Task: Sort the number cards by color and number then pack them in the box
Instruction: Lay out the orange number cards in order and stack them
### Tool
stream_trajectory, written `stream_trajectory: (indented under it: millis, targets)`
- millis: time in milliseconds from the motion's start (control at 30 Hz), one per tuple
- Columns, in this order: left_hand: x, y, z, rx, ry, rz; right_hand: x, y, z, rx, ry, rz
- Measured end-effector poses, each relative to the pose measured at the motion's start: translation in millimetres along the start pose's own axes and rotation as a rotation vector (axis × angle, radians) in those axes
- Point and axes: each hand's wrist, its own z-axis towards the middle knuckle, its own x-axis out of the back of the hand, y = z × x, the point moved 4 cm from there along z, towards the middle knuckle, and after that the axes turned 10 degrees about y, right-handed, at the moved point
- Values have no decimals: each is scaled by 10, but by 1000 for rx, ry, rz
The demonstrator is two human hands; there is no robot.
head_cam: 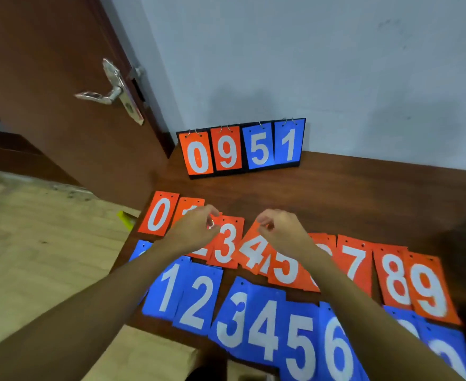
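Two rows of number cards lie flat on the bench (336,193), orange cards (394,279) behind and blue cards (199,298) in front, many overlapping their neighbours. Seven orange numbers can be read: 0, 3, 4, 5, 7, 8 and 9. Three more orange cards show only in part under the hands and forearms. Six blue numbers can be read: 1, 2, 3, 4, 5 and 6. One blue corner shows under the left forearm. More blue cards at the right are cut off by the right arm and the frame edge.

One black stand (241,147) is upright at the back of the bench against the wall (308,64). It carries four cards on wire rings, reading orange 0, orange 9, blue 5, blue 1.

Both bare forearms reach forward across the blue row, and the hands are close together over the orange row. The left hand (196,229) is knuckles-up beside the orange 3 (225,243), its fingers curled and pinching one small metal ring (211,223). The right hand (278,226) has its fingers bent, pinching the top corner of the orange 4 (251,251), which sits tilted.

One brown door (47,78) with a metal handle (100,94) stands at the left.
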Motion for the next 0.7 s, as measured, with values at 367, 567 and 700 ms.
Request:
stream_trajectory:
  millis: [367, 567, 700]
  targets:
    - [503, -1376, -62, -2, -47, -77, -814, -967, 182, -34, -68, -116]
    - [724, -2001, -15, 9, -102, -124, -997, -1351, 400, -70, -120, -186]
    - [611, -2173, 197, 64, -107, -124, -1250, -1497, 525, -116, -95, -122]
